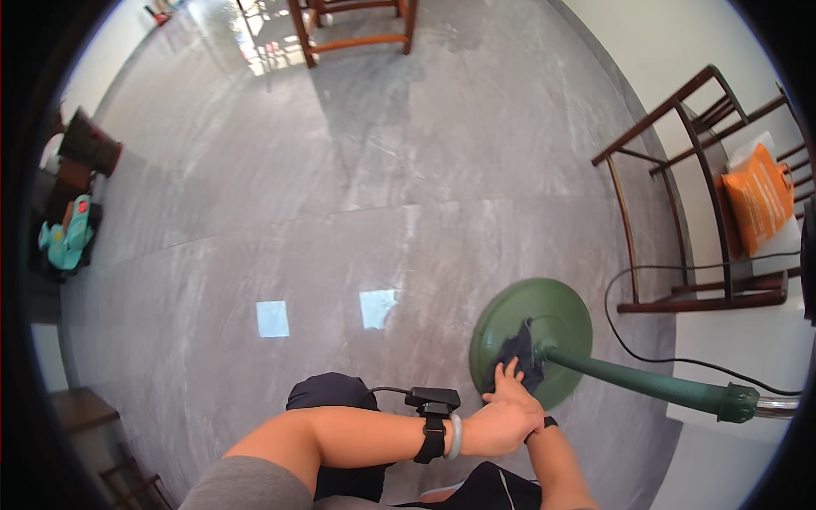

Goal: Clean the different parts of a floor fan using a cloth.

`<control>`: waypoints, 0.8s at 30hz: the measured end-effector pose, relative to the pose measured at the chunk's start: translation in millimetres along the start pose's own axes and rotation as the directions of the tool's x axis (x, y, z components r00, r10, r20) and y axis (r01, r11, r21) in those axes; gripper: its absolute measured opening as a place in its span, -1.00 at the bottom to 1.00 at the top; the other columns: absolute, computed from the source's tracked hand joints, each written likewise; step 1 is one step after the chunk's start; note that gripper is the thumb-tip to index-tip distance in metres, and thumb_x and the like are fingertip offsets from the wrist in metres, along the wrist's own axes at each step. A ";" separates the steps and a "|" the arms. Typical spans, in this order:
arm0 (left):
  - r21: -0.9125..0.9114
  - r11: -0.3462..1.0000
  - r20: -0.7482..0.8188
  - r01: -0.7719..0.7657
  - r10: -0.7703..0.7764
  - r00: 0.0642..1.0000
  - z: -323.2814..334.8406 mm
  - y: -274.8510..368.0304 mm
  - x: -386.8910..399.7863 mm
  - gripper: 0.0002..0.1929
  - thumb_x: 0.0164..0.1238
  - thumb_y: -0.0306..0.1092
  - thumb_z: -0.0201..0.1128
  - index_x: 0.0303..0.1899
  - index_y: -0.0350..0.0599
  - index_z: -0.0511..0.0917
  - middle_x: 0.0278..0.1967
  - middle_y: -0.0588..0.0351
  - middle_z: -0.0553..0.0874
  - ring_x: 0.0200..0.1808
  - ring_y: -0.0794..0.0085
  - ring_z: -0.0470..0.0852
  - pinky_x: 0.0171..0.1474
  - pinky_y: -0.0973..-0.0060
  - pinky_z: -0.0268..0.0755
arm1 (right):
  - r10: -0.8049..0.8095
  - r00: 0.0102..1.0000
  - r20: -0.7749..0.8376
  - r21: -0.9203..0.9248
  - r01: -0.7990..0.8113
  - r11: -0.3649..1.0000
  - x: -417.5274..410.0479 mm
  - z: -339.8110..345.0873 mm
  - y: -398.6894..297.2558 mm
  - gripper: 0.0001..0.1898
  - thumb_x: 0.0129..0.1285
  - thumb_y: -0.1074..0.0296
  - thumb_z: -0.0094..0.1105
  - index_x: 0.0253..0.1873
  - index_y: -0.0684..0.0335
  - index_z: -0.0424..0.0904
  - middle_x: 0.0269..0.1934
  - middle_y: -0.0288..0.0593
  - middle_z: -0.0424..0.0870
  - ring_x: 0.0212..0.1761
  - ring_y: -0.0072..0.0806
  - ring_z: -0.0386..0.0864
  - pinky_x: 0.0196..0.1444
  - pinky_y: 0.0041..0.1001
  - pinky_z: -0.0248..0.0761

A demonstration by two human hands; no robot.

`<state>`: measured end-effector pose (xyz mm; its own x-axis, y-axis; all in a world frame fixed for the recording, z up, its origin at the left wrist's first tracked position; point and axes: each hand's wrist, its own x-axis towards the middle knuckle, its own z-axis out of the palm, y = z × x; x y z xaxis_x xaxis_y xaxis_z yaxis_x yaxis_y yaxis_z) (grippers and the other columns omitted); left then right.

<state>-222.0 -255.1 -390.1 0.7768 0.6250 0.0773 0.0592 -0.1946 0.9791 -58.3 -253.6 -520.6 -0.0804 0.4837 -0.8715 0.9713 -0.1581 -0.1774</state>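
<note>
A green round base of a pedestal stand, seemingly a floor fan, rests on the floor before me, its green pole running off to the right. Crumpled on the base, left of the pole, is a dark cloth. My right hand lies over the cloth's near part with its fingers spread. My left hand, beyond a pale bracelet and a black wrist strap bearing a small device, is closed around my right wrist at a black band.
Dark wooden chairs stand at the right, one bearing an orange bag. A black cable curves near the pole. Another wooden chair is at the top. At the left are a turquoise toy vehicle and a bin.
</note>
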 end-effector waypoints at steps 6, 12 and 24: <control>0.183 0.983 -0.021 0.019 -0.015 1.000 12.6 9.0 -10.2 -0.81 0.22 -0.52 0.13 -0.13 -0.18 0.59 -0.21 0.03 0.66 -0.13 0.07 0.63 -0.08 0.19 0.49 | 0.034 0.983 0.179 -0.147 -0.007 0.989 34.0 4.8 36.0 0.15 0.15 -0.13 0.36 0.57 0.34 -0.27 0.50 0.48 -0.58 0.48 0.57 -0.16 0.47 0.03 0.09; 0.364 0.928 0.086 -0.087 0.059 0.995 45.2 19.5 -18.1 -0.64 0.22 -0.51 0.13 0.08 -0.15 0.52 -0.23 0.01 0.63 -0.17 0.08 0.64 -0.10 0.20 0.49 | 0.058 0.992 0.115 -0.264 -0.025 0.964 28.1 -3.8 16.8 0.16 0.15 -0.23 0.31 0.57 0.34 -0.26 0.51 0.50 -0.47 0.48 0.36 0.11 0.50 -0.08 0.06; 0.585 0.738 0.621 -0.336 -0.141 0.771 83.1 16.1 -40.6 -0.15 0.30 -0.22 0.26 0.53 -0.10 -0.03 -0.11 -0.03 0.64 -0.12 0.10 0.71 -0.08 0.25 0.46 | 0.028 1.000 -0.008 -0.326 -0.029 0.945 12.8 11.1 15.4 0.08 0.18 -0.16 0.32 0.57 0.30 -0.15 0.53 0.44 -0.37 0.50 0.12 0.19 0.53 -0.15 0.02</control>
<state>-200.5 -346.5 -393.0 0.9799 0.0395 -0.1957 0.1492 -0.7963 0.5862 -46.9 -259.4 -539.6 -0.0516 0.4865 -0.8722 0.9931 0.1168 0.0064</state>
